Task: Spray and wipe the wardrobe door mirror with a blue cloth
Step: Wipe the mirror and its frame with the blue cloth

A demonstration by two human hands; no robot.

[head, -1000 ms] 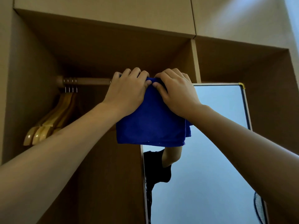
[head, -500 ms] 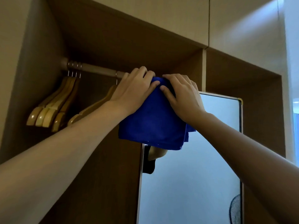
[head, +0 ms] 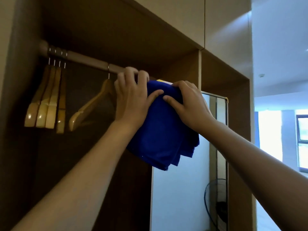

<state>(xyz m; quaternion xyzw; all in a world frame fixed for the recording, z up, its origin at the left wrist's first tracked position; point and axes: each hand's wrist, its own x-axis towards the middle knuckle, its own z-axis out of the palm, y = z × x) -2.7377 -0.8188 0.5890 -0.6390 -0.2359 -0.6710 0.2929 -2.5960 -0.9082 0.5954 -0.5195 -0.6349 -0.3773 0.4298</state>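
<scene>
Nearest the camera: two bare forearms reaching up and forward, converging on the work.

Left hand (head: 131,99): fingers curled over the top of the folded deep-blue microfibre cloth (head: 160,129), thumb pressed on its front face; pinching the cloth's upper left part.

Right hand (head: 190,104): fingers bent over the cloth's upper right edge, thumb pressed to the front; likewise closed on the cloth.

Cloth: several layers thick, draped over the top left corner of the tall metal-framed wardrobe door mirror (head: 180,189), lower edges hanging free against the glass. Whether the folds touch the glass all the way down: cannot tell.

Step in hand, as judged: wiping the upper edge and corner of the mirror. For best result: flatten the pad under both palms, press evenly, draw in overlapping strokes from the top frame downward, refold to a clean face when damp. Loose hanging layers likely to smear; better gathered in.

Beside, left: single pale wooden clothes hanger (head: 90,107) just by the left hand, liable to be knocked. Further left: cluster of four similar hangers (head: 46,104), on round wooden rail (head: 83,60).

Reflected low in the glass: dark standing fan (head: 215,202).

Farthest: brown laminate wardrobe carcass (head: 200,69); bright window (head: 301,130) at right.

Spray bottle: not in view.
</scene>
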